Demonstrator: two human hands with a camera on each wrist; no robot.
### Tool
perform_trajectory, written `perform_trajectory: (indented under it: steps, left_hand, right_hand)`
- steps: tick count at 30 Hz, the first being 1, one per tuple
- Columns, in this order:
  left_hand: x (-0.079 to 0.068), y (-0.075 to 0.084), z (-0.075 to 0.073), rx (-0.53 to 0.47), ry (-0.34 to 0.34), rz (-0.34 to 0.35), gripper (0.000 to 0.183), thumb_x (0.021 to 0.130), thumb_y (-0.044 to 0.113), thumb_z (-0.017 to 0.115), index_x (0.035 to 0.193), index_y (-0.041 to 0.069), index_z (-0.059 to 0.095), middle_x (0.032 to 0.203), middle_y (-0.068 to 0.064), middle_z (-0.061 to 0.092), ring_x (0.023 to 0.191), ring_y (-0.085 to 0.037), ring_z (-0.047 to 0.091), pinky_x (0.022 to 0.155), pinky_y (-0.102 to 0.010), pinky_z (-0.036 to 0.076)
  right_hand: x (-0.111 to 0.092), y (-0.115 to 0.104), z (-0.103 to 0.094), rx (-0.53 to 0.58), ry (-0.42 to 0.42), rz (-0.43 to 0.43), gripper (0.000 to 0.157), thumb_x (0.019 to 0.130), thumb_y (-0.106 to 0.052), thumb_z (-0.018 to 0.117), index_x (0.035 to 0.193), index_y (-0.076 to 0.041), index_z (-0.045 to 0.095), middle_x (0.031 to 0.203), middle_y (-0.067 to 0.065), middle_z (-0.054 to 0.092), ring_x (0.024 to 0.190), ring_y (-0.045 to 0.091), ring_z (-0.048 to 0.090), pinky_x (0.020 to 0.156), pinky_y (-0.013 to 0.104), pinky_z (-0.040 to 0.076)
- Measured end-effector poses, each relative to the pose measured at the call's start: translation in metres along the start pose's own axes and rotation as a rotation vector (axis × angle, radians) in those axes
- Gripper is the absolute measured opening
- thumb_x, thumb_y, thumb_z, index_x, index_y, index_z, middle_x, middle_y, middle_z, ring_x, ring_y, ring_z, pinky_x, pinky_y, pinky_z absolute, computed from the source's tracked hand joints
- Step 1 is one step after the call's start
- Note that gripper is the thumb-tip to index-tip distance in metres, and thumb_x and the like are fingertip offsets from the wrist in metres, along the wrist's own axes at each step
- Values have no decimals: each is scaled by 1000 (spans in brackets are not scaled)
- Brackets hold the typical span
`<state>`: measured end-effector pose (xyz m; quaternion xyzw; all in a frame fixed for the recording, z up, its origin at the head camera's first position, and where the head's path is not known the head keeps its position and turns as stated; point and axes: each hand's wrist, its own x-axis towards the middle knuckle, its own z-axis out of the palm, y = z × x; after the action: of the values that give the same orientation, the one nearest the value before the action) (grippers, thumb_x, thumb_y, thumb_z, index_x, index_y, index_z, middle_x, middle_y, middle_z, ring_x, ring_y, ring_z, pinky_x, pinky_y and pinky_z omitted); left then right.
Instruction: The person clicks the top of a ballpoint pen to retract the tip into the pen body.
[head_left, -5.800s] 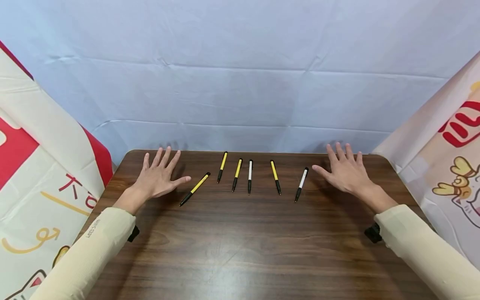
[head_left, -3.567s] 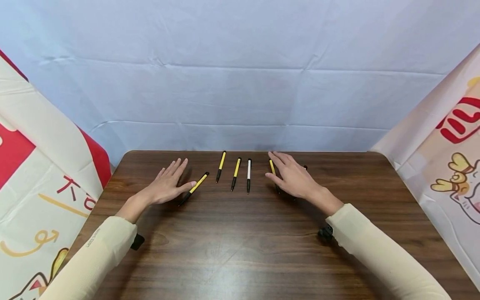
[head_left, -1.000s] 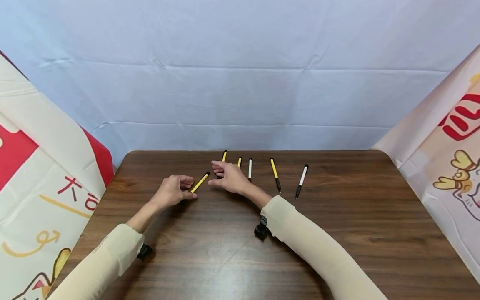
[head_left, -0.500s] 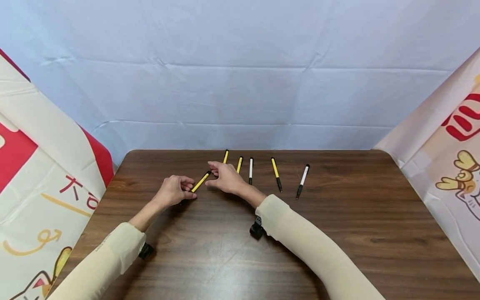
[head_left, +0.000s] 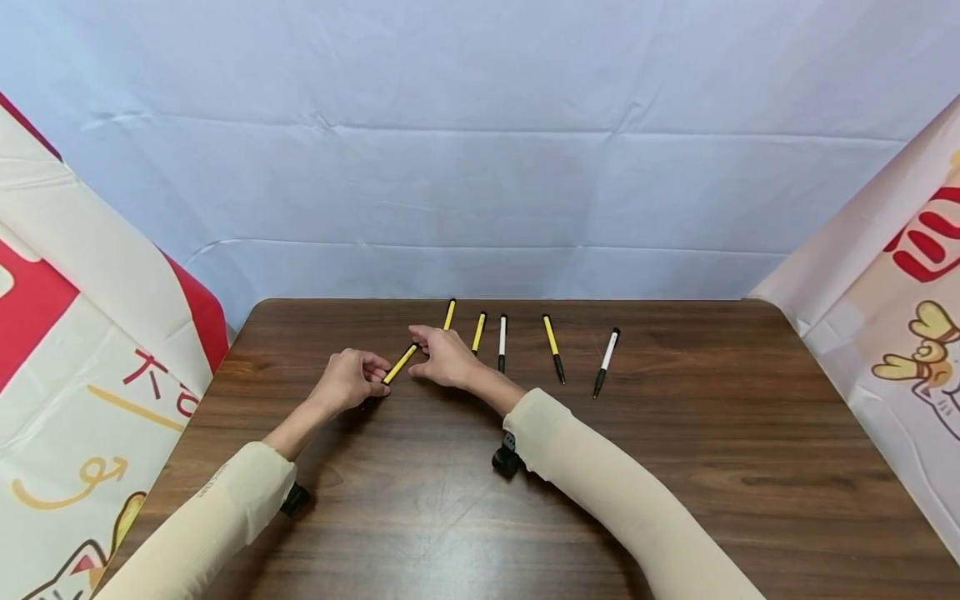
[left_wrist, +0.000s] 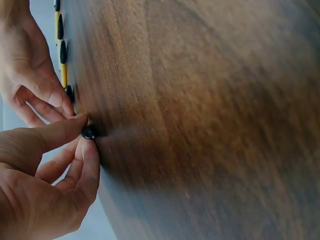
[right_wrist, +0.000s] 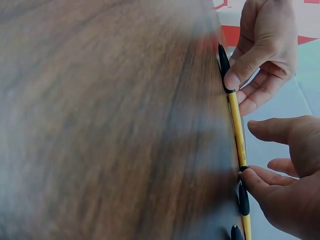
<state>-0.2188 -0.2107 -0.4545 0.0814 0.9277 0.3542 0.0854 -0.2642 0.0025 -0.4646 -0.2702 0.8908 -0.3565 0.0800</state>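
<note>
A yellow pen point(head_left: 402, 363) with a black grip lies slantwise at the left of a loose row. My left hand point(head_left: 347, 382) pinches its black grip between thumb and fingers; in the right wrist view the thumb lies on the grip section. At the other end of the pen is my right hand point(head_left: 448, 360), its index fingertip touching the black button end point(right_wrist: 243, 169) while the thumb stays apart. Partly behind the right hand are a second yellow pen point(head_left: 450, 314), a third yellow pen point(head_left: 478, 332) and a white pen point(head_left: 502, 337).
Farther right on the brown wooden table point(head_left: 465, 517) lie another yellow pen point(head_left: 552, 337) and another white pen point(head_left: 607, 358). A pale cloth point(head_left: 480, 183) hangs behind the table's back edge. Printed cloths point(head_left: 90, 400) hang at the sides.
From the far right, my right hand has come left across the pens to the leftmost yellow pen. My left hand, spread flat earlier, now pinches that pen, which has barely moved.
</note>
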Motion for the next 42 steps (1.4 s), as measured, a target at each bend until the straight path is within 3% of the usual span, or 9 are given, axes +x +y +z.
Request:
perform_trajectory:
  steps: [4, 15, 28, 42]
  left_hand:
    - [0, 1, 1, -2, 2, 6, 22, 86, 0, 86, 107, -2, 79, 89, -6, 78, 80, -14, 72, 74, -32, 61]
    - [-4, -1, 2, -17, 9, 38, 18, 88, -3, 82, 106, -3, 80, 88, -6, 79, 79, -15, 73, 73, -32, 61]
    - [-5, -2, 5, 8, 75, 49, 19, 88, -4, 79, 107, -3, 81, 93, -10, 80, 82, -19, 77, 75, -37, 64]
    - [-7, 0, 6, -7, 91, 44, 19, 90, 1, 82, 109, -1, 82, 95, -10, 81, 86, -23, 78, 77, -38, 64]
  right_hand:
    - [0, -3, 2, 34, 10, 29, 73, 93, -12, 84, 155, 1, 49, 146, 17, 64, 126, 29, 68, 104, 36, 56]
    - [-2, -8, 5, 287, 45, 146, 74, 89, -5, 86, 155, -2, 52, 148, 17, 63, 134, 31, 63, 106, 34, 55]
    - [0, -5, 10, 441, 100, 170, 66, 93, 0, 80, 153, 1, 53, 147, 19, 62, 136, 33, 61, 110, 34, 53]
    - [4, -4, 11, 674, 199, 291, 42, 94, 1, 78, 134, 4, 69, 121, 17, 75, 110, 27, 75, 88, 29, 62]
